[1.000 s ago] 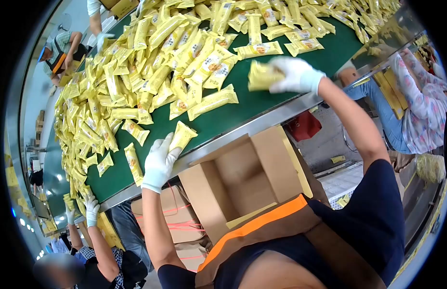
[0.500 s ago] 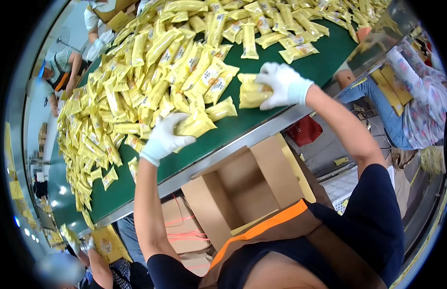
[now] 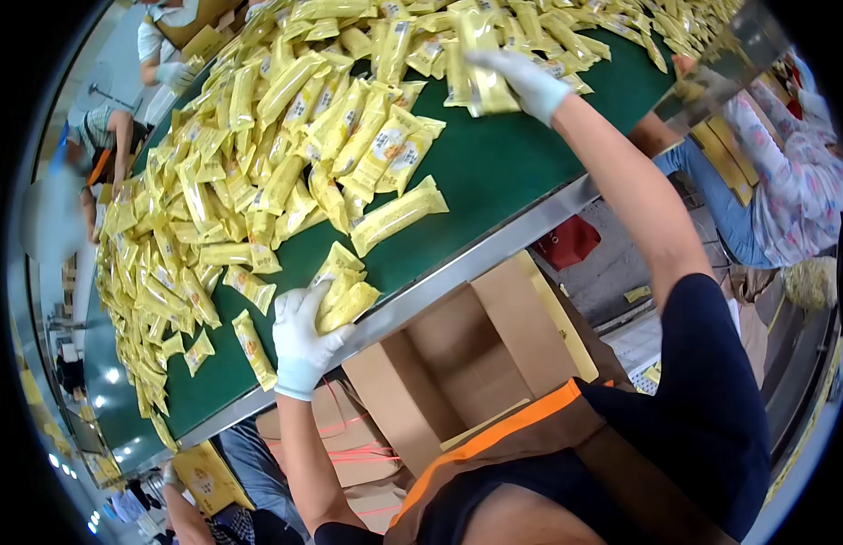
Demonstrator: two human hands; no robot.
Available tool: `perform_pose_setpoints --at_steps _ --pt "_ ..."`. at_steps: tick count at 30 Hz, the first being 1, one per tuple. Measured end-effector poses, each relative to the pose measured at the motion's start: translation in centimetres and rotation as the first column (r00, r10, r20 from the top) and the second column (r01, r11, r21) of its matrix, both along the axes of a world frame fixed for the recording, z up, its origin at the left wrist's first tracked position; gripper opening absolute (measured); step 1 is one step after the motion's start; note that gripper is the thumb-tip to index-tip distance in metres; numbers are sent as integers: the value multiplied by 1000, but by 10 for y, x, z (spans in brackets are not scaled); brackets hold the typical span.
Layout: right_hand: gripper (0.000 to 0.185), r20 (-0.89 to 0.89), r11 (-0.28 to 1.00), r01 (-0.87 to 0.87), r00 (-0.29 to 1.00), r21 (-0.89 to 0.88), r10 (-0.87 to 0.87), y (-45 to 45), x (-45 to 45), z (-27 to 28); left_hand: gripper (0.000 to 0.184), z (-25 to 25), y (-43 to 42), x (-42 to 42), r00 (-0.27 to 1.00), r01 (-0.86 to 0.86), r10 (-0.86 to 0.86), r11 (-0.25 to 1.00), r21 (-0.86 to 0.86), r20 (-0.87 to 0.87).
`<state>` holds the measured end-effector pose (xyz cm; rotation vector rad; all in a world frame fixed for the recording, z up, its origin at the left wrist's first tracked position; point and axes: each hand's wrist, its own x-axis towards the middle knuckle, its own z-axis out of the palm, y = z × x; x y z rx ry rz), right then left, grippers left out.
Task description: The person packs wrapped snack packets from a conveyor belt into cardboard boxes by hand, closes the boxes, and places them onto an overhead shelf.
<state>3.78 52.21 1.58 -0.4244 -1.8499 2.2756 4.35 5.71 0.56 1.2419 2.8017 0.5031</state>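
The small bunch of yellow packets (image 3: 347,304) lies in the left hand (image 3: 303,338), at the near edge of the green table (image 3: 503,173). This hand wears a white glove and is clamped on the bunch, with its fingers along the far side and its thumb on the near side. Its forearm rises almost straight from the bottom of the view.

The right hand (image 3: 528,84), also gloved in white, reaches well across the table. Its forearm slants up and to the left, and its fingers stretch flat over the long yellow packets (image 3: 483,77) near the front of the heap. The fingers touch these packets, but whether they are closed on them I cannot tell.

The big heap of yellow packets (image 3: 285,136) spreads from the far side of the table down to its left end. One loose packet (image 3: 255,350) lies just beside the left hand, and another packet (image 3: 399,215) lies slanted at the heap's front edge, between the two hands.

Below the metal edge (image 3: 494,234) stands an open cardboard box (image 3: 453,350), its flaps spread and its inner walls showing. Brown boxes with red straps (image 3: 335,436) are to its left, and a red bag (image 3: 566,242) is to its right. A co-worker in a flowered top (image 3: 784,200) sits at the right, and another co-worker's gloved hand (image 3: 174,74) is at the far left side.
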Motion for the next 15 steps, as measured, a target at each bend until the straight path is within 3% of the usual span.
perform_pose_setpoints --at_steps 1,2,3,4,5,6,9,10,11,12,13,14,15 --pt "60 -3 992 26 1000 -127 -26 -1 -21 0 71 -2 1 0 999 -10 9 999 36 32" --pt "61 -17 974 193 980 -118 -197 -6 -46 -10 71 -3 2 -2 998 -25 21 997 68 61" --pt "64 3 955 294 956 -39 -295 -8 -72 -28 70 -3 1 -3 995 -47 38 995 93 91" --pt "67 23 920 390 920 43 -391 -9 -97 -45 69 -3 3 -2 999 -38 39 996 76 -21" --pt "71 65 898 393 909 199 -412 -6 -122 -63 68 -2 4 -4 998 -56 57 997 53 1" --pt "73 213 927 155 948 342 -237 9 -132 -77 69 -4 4 -6 999 -49 48 996 73 18" --pt "77 160 892 -29 986 451 -49 18 -120 -66 66 -7 6 -4 999 -45 46 999 24 -23" --pt "81 153 819 -63 988 570 -31 22 -110 -52 68 -6 8 -1 997 -73 73 997 -31 -12" --pt "86 132 655 -64 990 753 -55 17 -86 -37 75 -7 7 1 997 -68 67 996 -55 -27" --pt "91 83 370 -45 993 928 -87 7 -58 -18 78 -5 6 5 997 -75 73 996 -50 -32" --pt "97 114 90 -105 988 990 -105 -12 -24 3 81 -4 5 7 997 -75 74 996 -41 -35" --pt "91 165 -155 -177 982 972 -89 -29 12 19 82 -8 4 9 995 -78 75 996 -38 -66" --pt "89 437 -271 -479 876 835 -203 -53 41 41 83 -16 3 8 992 -77 73 996 -35 -98"
